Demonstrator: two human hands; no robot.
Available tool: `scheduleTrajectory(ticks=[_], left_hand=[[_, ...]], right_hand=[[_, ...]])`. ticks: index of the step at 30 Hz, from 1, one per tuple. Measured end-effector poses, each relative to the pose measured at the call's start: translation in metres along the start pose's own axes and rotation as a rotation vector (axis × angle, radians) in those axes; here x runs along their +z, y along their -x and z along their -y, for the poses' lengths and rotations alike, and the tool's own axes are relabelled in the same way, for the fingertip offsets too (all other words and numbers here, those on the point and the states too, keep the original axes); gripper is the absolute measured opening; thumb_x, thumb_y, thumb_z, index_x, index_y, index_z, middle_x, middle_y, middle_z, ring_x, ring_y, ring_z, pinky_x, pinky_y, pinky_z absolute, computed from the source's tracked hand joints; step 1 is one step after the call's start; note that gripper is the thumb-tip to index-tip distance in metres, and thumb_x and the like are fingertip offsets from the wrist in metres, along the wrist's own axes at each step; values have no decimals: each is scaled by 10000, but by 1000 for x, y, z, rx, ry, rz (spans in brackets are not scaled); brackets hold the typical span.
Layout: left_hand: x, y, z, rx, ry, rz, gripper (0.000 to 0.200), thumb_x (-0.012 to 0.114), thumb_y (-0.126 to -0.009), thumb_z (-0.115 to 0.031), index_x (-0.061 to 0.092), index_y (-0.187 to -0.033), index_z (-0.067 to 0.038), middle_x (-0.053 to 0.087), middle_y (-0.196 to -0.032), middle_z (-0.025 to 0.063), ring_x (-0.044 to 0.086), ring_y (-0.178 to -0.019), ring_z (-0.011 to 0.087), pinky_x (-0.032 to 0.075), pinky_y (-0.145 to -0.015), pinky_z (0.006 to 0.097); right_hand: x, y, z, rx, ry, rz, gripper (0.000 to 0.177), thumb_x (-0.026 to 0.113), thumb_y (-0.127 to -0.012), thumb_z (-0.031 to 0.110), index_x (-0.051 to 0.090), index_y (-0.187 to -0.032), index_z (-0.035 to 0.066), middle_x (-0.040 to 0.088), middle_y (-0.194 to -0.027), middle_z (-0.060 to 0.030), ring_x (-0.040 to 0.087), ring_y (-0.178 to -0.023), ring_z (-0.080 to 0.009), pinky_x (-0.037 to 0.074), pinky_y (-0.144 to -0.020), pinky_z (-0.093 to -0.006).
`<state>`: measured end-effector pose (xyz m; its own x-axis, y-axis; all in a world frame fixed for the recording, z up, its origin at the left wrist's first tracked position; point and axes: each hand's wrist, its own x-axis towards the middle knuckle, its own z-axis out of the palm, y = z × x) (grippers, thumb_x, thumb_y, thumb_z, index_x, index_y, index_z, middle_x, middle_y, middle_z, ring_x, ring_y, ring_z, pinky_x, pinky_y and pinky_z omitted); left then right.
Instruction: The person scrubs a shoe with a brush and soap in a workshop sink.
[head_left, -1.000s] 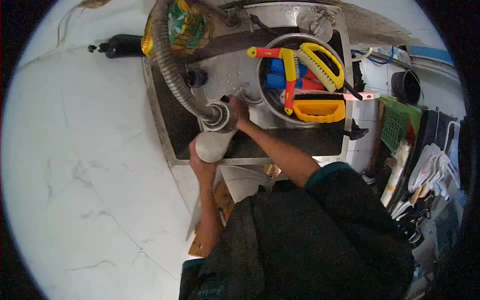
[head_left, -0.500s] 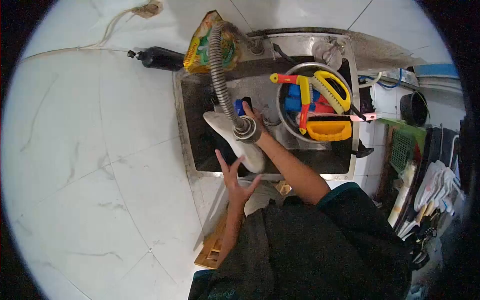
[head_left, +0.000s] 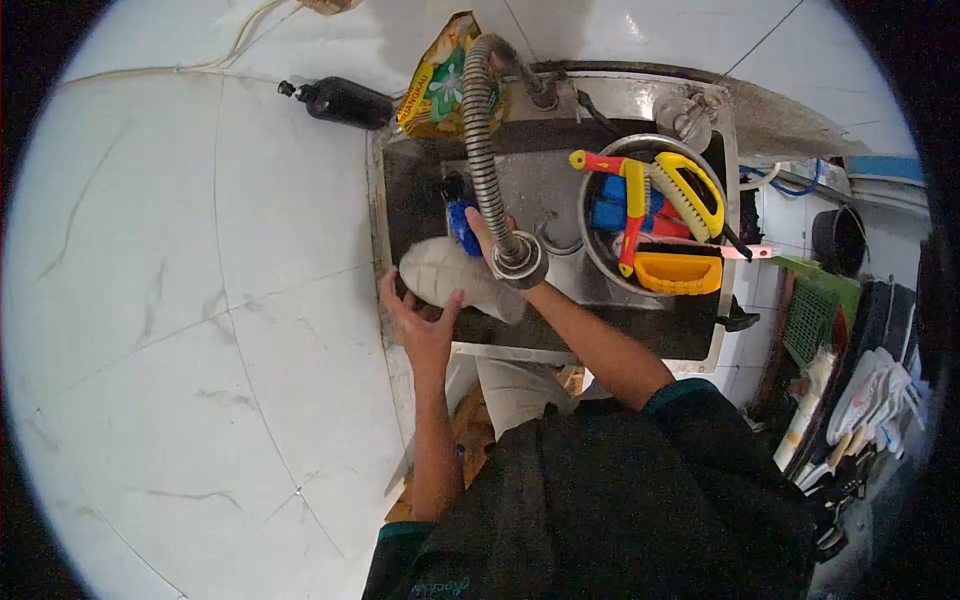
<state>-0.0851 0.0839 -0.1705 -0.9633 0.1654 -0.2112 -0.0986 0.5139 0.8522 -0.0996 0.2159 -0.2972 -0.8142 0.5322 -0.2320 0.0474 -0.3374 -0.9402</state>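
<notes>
A pale shoe [head_left: 437, 270], its broad face turned up, is tilted over the sink's left part. My left hand [head_left: 422, 328] grips its near left edge, thumb and fingers apart around it. My right hand [head_left: 484, 238] holds a blue brush [head_left: 463, 228] against or just above the shoe's far side; part of this hand is hidden behind the faucet. The flexible metal faucet [head_left: 480, 135] arches over the sink [head_left: 550, 352], its round head [head_left: 519, 260] just above my right wrist.
In the sink's right part a metal bowl [head_left: 590, 245] holds several brushes, yellow, red and blue. A yellow-green pouch [head_left: 438, 90] and a dark bottle [head_left: 345, 103] lie at the far left. At right are a green crate [head_left: 808, 310], a black pot [head_left: 838, 240] and white gloves [head_left: 865, 395].
My left hand has moved up and left and taken hold of the shoe. The shoe has turned its broad face up and shifted left. The view has shifted slightly.
</notes>
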Motion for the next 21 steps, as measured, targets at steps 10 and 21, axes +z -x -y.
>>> scheduleTrajectory(ticks=[10,21], left_hand=[[-4,10,30,181,-496,454,1257,911,-489,-43,196,-1521,-105,548,-1289,185,531,-1203,340,452,-1003,425],[-13,20,31,113,-454,532,864,831,-597,-11,478,-1381,-90,581,-1287,151,633,-1067,287,533,-893,366]], right_hand=[[12,41,-45,67,165,130,818,497,-929,594,330,-1434,-27,428,-1389,-180,455,-1242,-279,351,-1054,-360],[-6,38,-41,-356,210,-217,228,617,-949,257,640,-994,34,673,-949,-102,619,-899,-243,478,-810,-387]])
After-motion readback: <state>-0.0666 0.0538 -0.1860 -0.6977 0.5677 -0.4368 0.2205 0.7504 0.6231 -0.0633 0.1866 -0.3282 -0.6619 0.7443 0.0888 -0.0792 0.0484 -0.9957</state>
